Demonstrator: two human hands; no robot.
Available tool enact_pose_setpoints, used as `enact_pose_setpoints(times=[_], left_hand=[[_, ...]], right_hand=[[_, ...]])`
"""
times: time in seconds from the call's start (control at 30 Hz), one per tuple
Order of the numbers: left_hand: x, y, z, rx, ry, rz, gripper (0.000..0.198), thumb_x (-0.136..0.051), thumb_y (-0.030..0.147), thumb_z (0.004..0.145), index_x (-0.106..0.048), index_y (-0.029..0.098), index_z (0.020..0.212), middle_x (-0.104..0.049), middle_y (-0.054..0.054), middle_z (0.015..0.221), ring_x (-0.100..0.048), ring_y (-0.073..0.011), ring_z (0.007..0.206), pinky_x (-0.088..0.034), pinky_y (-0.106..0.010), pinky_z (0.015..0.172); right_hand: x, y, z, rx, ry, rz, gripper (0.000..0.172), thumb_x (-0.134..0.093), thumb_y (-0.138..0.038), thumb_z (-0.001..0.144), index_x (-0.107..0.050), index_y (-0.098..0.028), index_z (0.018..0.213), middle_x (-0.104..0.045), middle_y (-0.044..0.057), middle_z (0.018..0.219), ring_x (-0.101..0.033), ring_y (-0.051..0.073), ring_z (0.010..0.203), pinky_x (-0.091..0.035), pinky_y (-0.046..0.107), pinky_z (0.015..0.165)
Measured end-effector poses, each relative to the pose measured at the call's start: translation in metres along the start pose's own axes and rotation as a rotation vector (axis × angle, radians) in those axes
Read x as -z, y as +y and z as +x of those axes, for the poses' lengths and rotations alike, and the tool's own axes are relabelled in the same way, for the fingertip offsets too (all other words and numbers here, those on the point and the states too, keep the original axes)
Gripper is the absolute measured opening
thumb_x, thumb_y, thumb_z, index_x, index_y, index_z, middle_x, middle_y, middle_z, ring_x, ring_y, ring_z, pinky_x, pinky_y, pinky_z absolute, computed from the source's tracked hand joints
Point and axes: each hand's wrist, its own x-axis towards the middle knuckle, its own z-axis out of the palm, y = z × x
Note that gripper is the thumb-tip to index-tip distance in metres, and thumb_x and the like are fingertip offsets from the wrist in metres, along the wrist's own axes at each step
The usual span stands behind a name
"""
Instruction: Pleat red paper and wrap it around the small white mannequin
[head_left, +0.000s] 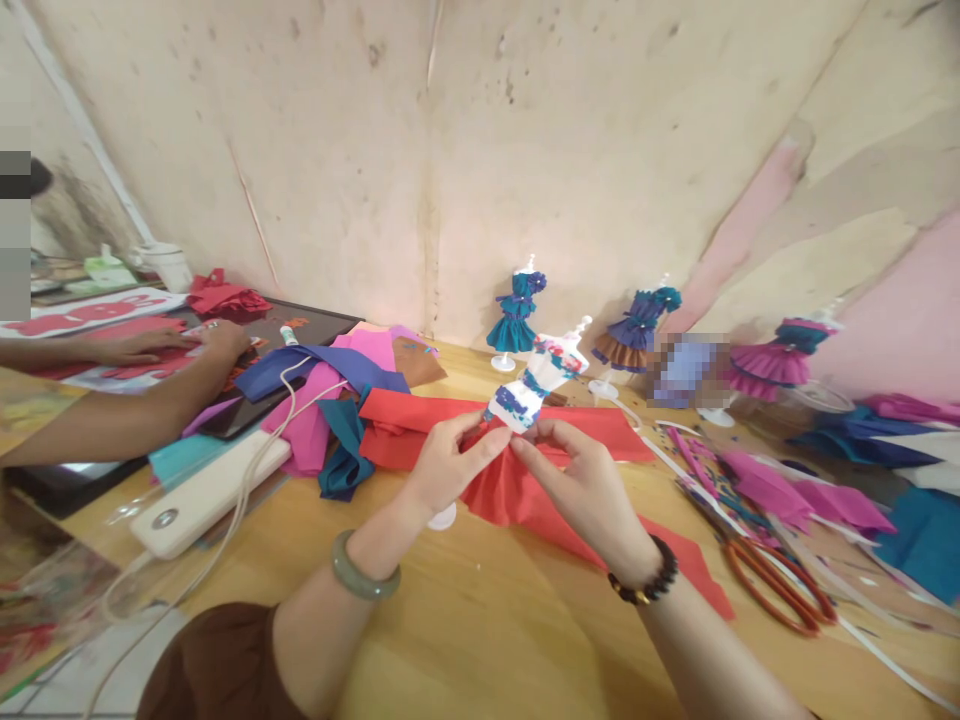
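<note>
A small white dress form (551, 362) with patches of blue, teal and red on it tilts between my hands, its top leaning right. Gathered red crepe paper (499, 485) hangs in pleats from its lower end. My left hand (450, 455) pinches the red paper against the form's lower left side. On the other side, my right hand (574, 465) pinches the paper's upper edge with thumb and index finger. The form's round white base (442, 517) shows below my left hand. A flat red strip (397, 425) lies behind, and more red paper trails right under my right wrist.
Three dressed forms (512, 315) stand along the wall. Orange-handled scissors (780, 585) and paper scraps (772, 485) lie at right. At left are a white power strip (202, 495) with cables, coloured paper (322, 370), and another person's hands (217, 350) on red paper.
</note>
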Motion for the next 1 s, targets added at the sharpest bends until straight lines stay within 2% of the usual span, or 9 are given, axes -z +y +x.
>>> enact_pose_setpoints(times=[0.1, 0.27, 0.43, 0.77, 0.87, 1.0], left_hand=[[0.001, -0.002, 0.001, 0.006, -0.039, -0.011, 0.033, -0.065, 0.045, 0.081, -0.066, 0.014, 0.093, -0.065, -0.004, 0.085, -0.060, -0.0198, 0.085, -0.049, -0.029, 0.078], [0.001, -0.010, 0.003, -0.011, -0.097, -0.052, 0.033, -0.065, 0.039, 0.083, -0.066, 0.014, 0.105, -0.068, -0.007, 0.097, -0.062, -0.0228, 0.095, -0.050, -0.032, 0.086], [0.001, -0.010, 0.004, -0.002, -0.076, -0.083, 0.028, -0.062, 0.033, 0.084, -0.066, 0.013, 0.103, -0.069, -0.008, 0.099, -0.062, -0.0214, 0.092, -0.049, -0.033, 0.086], [0.003, -0.012, 0.007, 0.031, -0.038, -0.096, 0.021, -0.064, 0.035, 0.082, -0.063, 0.015, 0.085, -0.063, -0.001, 0.082, -0.057, -0.0158, 0.080, -0.046, -0.025, 0.075], [0.003, -0.012, 0.007, 0.033, -0.044, -0.098, 0.022, -0.064, 0.037, 0.081, -0.062, 0.015, 0.086, -0.064, -0.001, 0.083, -0.057, -0.0160, 0.081, -0.046, -0.025, 0.075], [0.003, -0.011, 0.006, 0.050, -0.049, -0.110, 0.026, -0.065, 0.039, 0.081, -0.064, 0.015, 0.091, -0.066, -0.003, 0.087, -0.059, -0.0178, 0.085, -0.047, -0.026, 0.077]], right_hand=[[0.000, 0.001, 0.001, 0.003, 0.008, -0.021, 0.021, -0.059, -0.040, 0.085, -0.064, -0.021, 0.078, -0.070, 0.003, 0.080, -0.064, 0.020, 0.078, -0.049, 0.032, 0.075], [-0.001, 0.005, 0.002, -0.009, 0.001, -0.014, 0.019, -0.060, -0.037, 0.084, -0.064, -0.021, 0.076, -0.069, 0.002, 0.077, -0.062, 0.018, 0.074, -0.048, 0.031, 0.072], [0.001, 0.007, 0.002, -0.015, -0.028, 0.005, 0.020, -0.061, -0.039, 0.084, -0.067, -0.021, 0.079, -0.071, 0.003, 0.081, -0.063, 0.019, 0.077, -0.048, 0.032, 0.074], [0.008, 0.001, 0.002, 0.073, -0.105, 0.017, 0.018, -0.059, -0.035, 0.087, -0.069, -0.022, 0.083, -0.072, 0.003, 0.084, -0.064, 0.018, 0.076, -0.050, 0.032, 0.074], [0.008, -0.002, 0.000, 0.110, -0.111, 0.039, 0.016, -0.058, -0.034, 0.088, -0.070, -0.022, 0.086, -0.073, 0.003, 0.087, -0.066, 0.018, 0.079, -0.051, 0.032, 0.077], [0.007, 0.000, -0.001, 0.087, -0.090, 0.075, 0.017, -0.059, -0.035, 0.087, -0.071, -0.022, 0.089, -0.075, 0.004, 0.092, -0.068, 0.019, 0.083, -0.053, 0.032, 0.080]])
